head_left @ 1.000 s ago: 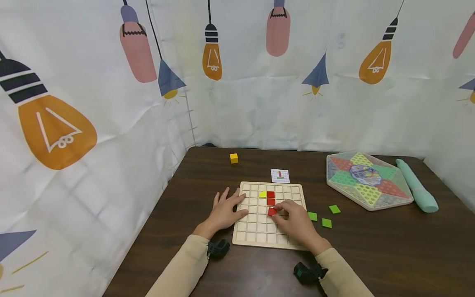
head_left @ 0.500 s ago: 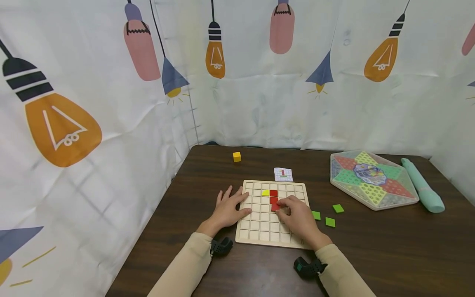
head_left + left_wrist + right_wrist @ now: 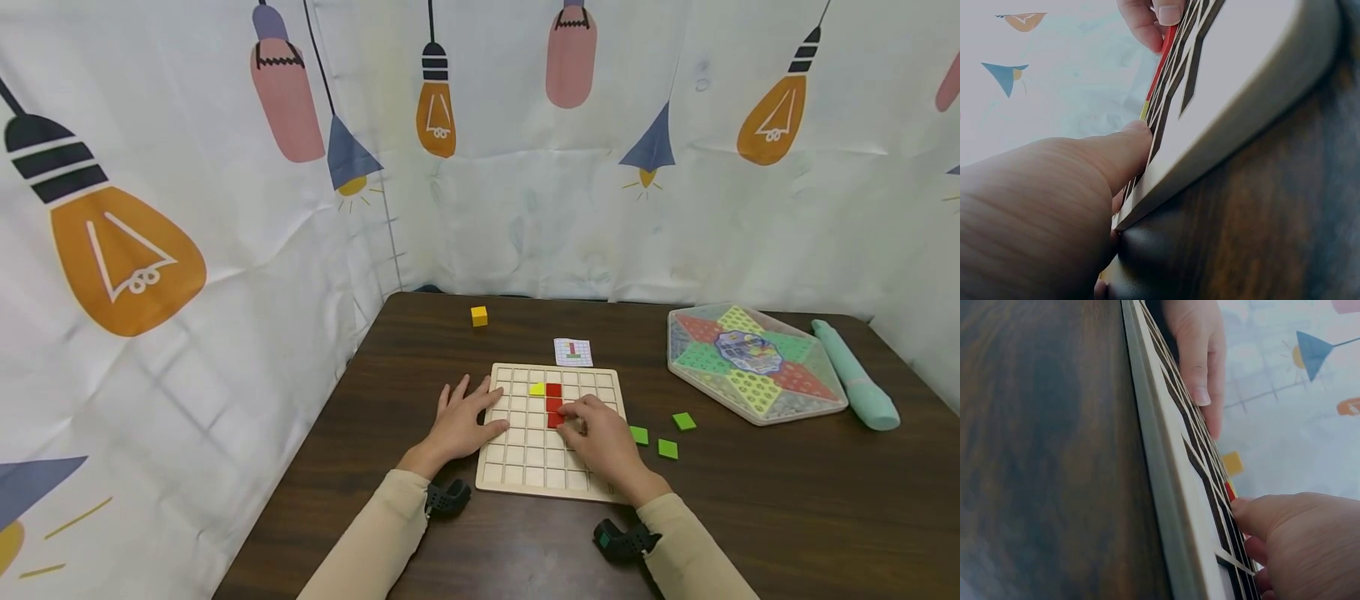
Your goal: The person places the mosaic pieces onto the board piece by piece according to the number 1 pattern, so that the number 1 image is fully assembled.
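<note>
A wooden grid board [image 3: 525, 467] lies on the dark table [image 3: 787, 517], towards the near edge and left of centre. The right hand [image 3: 603, 442] rests over the board's right half, its fingertips [image 3: 567, 414] pressing the third red tile [image 3: 554, 420] into a cell; the fingers are bent over the tile, touching it from above, but whether they pinch it cannot be told. That tile sits at the bottom of a column of three red tiles, directly under the upper red tiles [image 3: 553, 396]. A yellow tile [image 3: 536, 389] occupies the cell just left of the top red one. The left hand [image 3: 461, 421] lies flat with fingers relaxed and spread, holding nothing; its thumb and fingertips rest on the board's left edge. The left wrist view confirms the thumb [image 3: 1116, 156] lying against the board rim [image 3: 1241, 112].

Three green tiles [image 3: 662, 435] lie loose on the table just beside the board's right edge. A small pattern card [image 3: 572, 352] lies just beyond the board's far edge. A yellow cube [image 3: 478, 316] stands near the far edge of the table, to the left. A hexagonal Chinese checkers board [image 3: 753, 362] sits towards the far right corner, with a mint-green rolled object [image 3: 855, 375] just beside it on the right. A cloth printed with light bulbs [image 3: 187, 208] encloses the table at the back and left.
</note>
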### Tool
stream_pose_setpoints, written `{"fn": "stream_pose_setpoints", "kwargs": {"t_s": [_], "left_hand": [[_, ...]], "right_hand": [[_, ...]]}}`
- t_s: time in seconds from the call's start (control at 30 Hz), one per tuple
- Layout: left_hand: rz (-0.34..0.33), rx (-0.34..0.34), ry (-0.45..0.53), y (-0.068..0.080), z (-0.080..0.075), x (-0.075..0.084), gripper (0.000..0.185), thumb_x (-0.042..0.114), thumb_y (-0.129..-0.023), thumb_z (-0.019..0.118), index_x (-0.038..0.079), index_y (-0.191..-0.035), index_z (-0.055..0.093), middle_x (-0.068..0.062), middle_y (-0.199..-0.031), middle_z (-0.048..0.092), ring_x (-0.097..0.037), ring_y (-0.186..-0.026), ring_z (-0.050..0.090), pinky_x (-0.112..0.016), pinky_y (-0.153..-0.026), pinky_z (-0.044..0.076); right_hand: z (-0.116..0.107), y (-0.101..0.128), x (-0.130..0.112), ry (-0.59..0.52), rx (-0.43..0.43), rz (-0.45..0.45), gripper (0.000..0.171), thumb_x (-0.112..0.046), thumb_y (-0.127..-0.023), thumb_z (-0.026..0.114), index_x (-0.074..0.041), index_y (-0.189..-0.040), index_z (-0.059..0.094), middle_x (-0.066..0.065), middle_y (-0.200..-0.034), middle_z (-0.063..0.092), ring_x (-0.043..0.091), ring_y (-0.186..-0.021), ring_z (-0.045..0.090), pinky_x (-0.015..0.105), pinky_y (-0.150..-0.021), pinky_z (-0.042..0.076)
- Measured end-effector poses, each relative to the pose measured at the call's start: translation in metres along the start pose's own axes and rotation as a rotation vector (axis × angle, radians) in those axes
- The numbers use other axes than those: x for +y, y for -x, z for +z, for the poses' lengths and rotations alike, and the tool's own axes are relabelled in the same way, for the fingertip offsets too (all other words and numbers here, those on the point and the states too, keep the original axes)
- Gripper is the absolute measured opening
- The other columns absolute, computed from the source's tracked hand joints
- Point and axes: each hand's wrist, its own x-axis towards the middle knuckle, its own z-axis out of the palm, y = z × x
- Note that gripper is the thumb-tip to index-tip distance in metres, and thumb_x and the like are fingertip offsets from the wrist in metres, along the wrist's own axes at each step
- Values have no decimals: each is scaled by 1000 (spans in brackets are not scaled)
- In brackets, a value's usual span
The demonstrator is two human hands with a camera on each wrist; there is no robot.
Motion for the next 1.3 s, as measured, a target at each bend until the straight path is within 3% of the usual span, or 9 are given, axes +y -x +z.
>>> {"fn": "stream_pose_setpoints", "kwargs": {"t_s": [0.37, 0.6, 0.8, 0.97, 1.1, 1.3], "left_hand": [[-9, 6, -3, -1, 0, 2, 60, 43, -94, 63, 17, -146, 49, -9, -159, 29, -39, -148, 10, -63, -114, -3], [-12, 1, -5, 0, 0, 2, 60, 43, -94, 62, 18, -147, 48, -8, -159, 28, -39, -149, 9, -62, -114, -4], [-9, 4, -7, -1, 0, 2, 60, 44, -94, 62, 18, -147, 48, -8, -158, 29, -39, -149, 9, -63, -114, -3], [-9, -4, -8, -1, 1, 3, 60, 44, -94, 62, 18, -147, 48, -7, -159, 29, -38, -149, 9, -62, -115, -3], [-8, -2, -10, -1, 1, 3, 61, 44, -94, 62, 17, -147, 48, -8, -159, 29, -38, -149, 10, -62, -114, -3], [-6, -4, -14, -1, 0, 1, 60, 44, -95, 62, 17, -147, 47, -9, -159, 28, -39, -149, 9, -63, -114, -3]], "right_hand": [[2, 1, -1, 26, -5, -5, 27, -25, -86, 76, -16, -112, 75, -4, -99, 60, 12, -74, 49, 28, -63, 41], [1, 2, 1, -49, 9, 7, 33, -23, -87, 75, -14, -118, 71, -6, -94, 61, 12, -73, 49, 28, -63, 42], [-5, 2, 10, -148, 113, -57, 29, -17, -92, 69, -13, -120, 70, -6, -91, 64, 10, -71, 52, 27, -63, 46], [-16, 3, 21, -156, 254, -105, 24, -11, -92, 68, -10, -115, 71, -1, -91, 67, 8, -67, 56, 26, -60, 50], [-30, 0, 32, -142, 348, -144, 19, -7, -91, 67, -8, -109, 73, -2, -86, 66, 8, -62, 51, 24, -55, 45], [-50, -1, 58, -124, 363, -142, 16, -6, -93, 65, -6, -107, 74, 2, -87, 68, 10, -62, 50, 26, -54, 43]]}}
